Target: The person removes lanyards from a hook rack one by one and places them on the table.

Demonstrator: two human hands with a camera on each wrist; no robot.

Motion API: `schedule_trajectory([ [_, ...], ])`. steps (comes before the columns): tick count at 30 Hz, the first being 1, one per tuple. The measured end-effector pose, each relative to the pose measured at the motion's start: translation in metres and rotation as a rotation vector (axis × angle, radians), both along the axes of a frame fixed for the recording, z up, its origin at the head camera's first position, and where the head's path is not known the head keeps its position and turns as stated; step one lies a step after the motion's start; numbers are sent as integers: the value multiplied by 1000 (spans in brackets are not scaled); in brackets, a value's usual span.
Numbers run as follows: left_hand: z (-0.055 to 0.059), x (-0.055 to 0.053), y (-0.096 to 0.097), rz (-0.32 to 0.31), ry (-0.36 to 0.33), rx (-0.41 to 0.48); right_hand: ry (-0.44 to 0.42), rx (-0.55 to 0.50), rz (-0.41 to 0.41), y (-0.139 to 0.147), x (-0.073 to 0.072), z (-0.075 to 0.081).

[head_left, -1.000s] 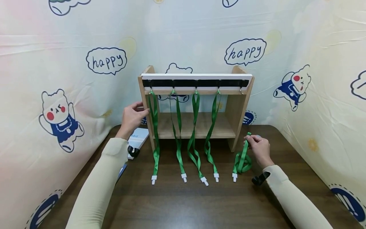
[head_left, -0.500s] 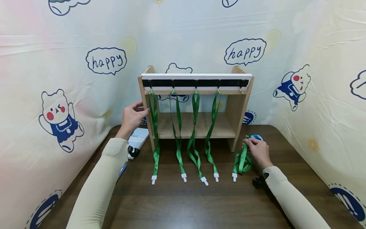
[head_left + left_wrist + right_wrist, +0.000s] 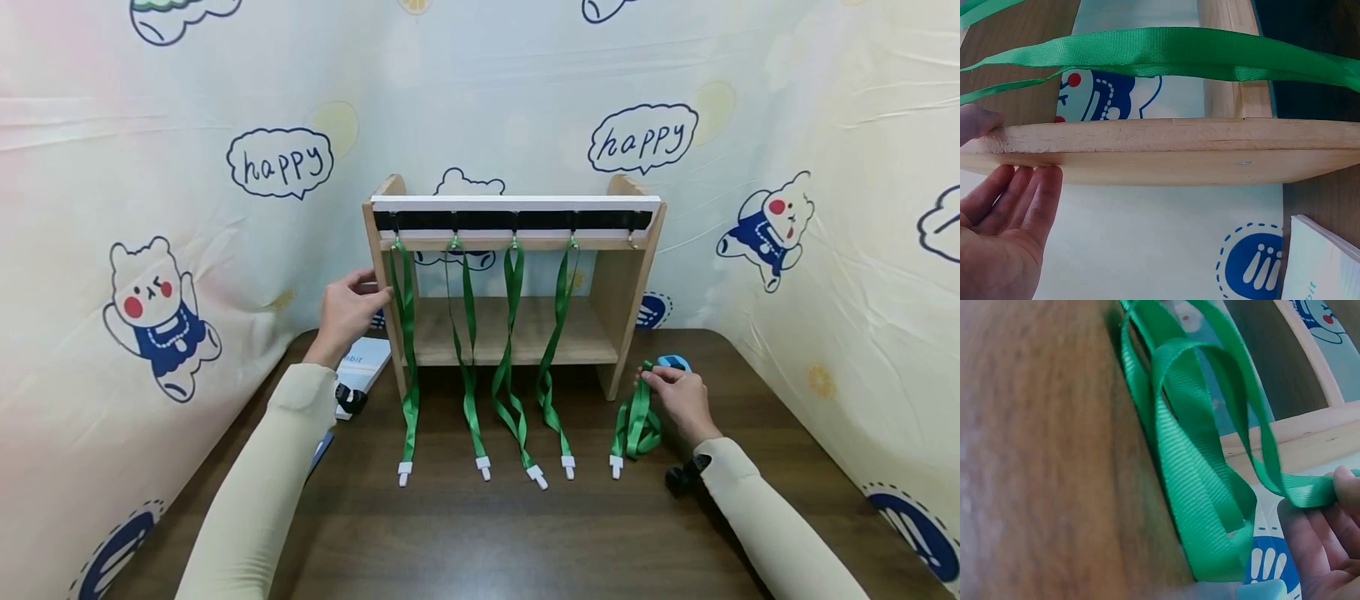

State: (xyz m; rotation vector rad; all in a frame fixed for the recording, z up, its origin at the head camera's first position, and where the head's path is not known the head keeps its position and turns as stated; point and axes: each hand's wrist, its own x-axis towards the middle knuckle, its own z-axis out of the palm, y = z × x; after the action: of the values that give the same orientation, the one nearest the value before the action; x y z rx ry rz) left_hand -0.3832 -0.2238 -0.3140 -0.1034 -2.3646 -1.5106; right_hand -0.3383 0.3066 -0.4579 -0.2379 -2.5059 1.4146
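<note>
A wooden rack (image 3: 517, 329) stands on the table, with several green lanyards (image 3: 512, 287) hanging from hooks along its black strip. My left hand (image 3: 348, 312) holds the rack's left side panel (image 3: 1179, 153), thumb on one face and fingers on the other. At the right, my right hand (image 3: 678, 400) pinches the upper end of a loose green lanyard (image 3: 640, 421) between thumb and fingers. The rest of that lanyard lies looped on the table, its white clip (image 3: 616, 467) toward the front. The rightmost hook (image 3: 633, 240) carries no lanyard.
Behind my right hand lies a small blue object (image 3: 673, 362). A white box (image 3: 363, 362) sits left of the rack, and a blue flat item (image 3: 321, 450) shows partly behind my left forearm. Patterned cloth (image 3: 480, 100) surrounds the table (image 3: 480, 533).
My right hand has lowered a little and shifted slightly left with the lanyard's end, uncovering more of the blue object behind it. The left hand keeps its hold on the rack.
</note>
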Motion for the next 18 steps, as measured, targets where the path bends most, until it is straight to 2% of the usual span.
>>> schedule_trajectory([
  [10, 0, 0, 1, -18, 11, 2, -46, -87, 75, 6, 8, 0],
  [18, -2, 0, 1, -16, 21, 8, -94, -87, 177, 11, 14, -6],
])
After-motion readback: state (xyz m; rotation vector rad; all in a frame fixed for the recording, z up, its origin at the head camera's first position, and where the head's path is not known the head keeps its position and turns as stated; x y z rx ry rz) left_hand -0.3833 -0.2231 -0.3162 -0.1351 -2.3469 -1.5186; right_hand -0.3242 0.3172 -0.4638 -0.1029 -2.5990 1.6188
